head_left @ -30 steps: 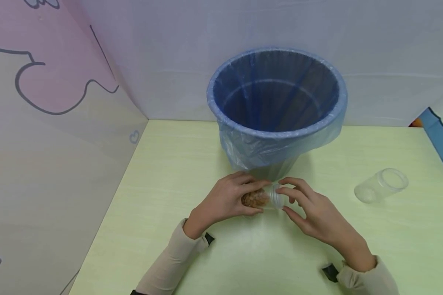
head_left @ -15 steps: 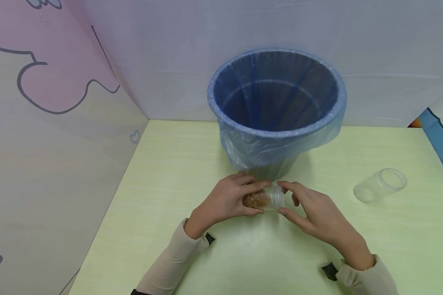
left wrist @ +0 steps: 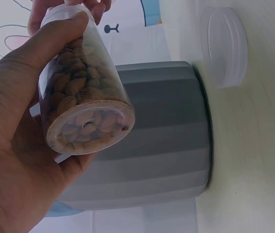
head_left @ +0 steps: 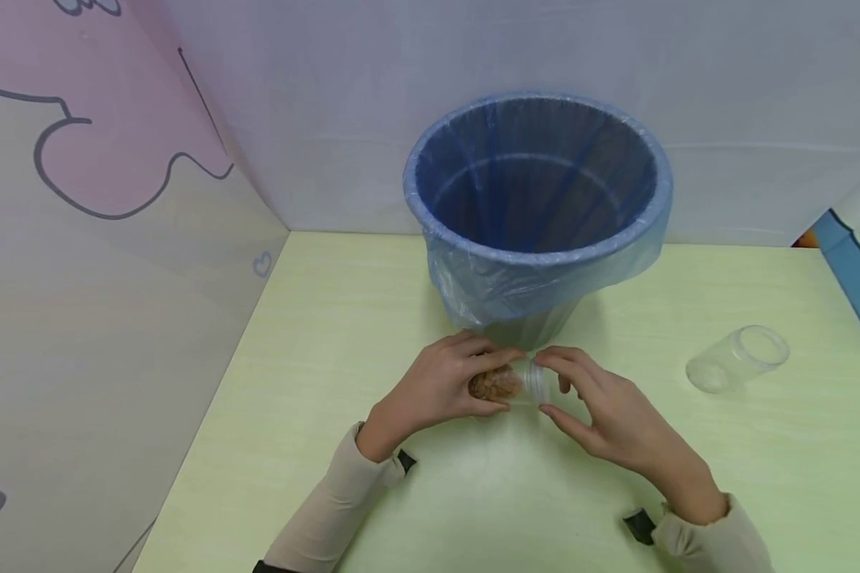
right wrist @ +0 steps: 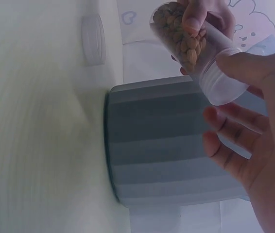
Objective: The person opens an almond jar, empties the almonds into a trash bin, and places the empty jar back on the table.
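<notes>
In the head view my left hand (head_left: 433, 390) grips a clear plastic jar (head_left: 517, 380), which lies sideways in the air in front of the bin. Almonds (left wrist: 86, 80) fill its base end, seen through the wall in both wrist views. My right hand (head_left: 619, 418) pinches the translucent screw lid (right wrist: 223, 88) at the other end between thumb and index finger. Its remaining fingers (right wrist: 230, 158) stand off the lid, loosely bent. The left palm and fingers hide part of the jar's side.
A bin (head_left: 537, 259) with a blue liner stands just beyond my hands. Another clear jar (head_left: 734, 362), lidless and empty, is on the table to the right. A loose translucent lid (left wrist: 223, 47) lies on the tabletop below my hands. Walls border the table behind and left.
My right fingers were at the lid, spread slightly off it half a second ago, and now pinch it again. The left hand and jar have stayed nearly in place.
</notes>
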Available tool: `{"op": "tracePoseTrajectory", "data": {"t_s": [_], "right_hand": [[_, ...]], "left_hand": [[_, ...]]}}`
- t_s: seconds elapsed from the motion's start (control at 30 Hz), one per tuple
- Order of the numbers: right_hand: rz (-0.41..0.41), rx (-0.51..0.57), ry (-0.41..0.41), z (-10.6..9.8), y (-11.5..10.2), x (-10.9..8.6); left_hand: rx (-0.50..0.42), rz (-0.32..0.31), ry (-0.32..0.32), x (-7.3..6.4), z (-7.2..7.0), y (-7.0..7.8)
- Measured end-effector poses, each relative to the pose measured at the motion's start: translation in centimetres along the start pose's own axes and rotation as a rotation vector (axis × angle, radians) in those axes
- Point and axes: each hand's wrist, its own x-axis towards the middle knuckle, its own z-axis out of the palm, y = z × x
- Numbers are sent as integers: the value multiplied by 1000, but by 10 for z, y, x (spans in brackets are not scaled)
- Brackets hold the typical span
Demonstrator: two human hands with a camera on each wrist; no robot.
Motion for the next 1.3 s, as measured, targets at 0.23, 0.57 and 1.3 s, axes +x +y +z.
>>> {"op": "tracePoseTrajectory", "data": {"t_s": [0.23, 0.57, 1.3], "right_hand": [[109, -32, -32, -1, -1, -3], [95, -41, 13, 2, -1, -3], [194, -31, -58, 3, 0, -7]], "left_hand": [[-9, -10, -7, 0, -3, 0], [-7, -19, -18, 1, -5, 0], [-3, -17, -28, 1, -4, 0]]}}
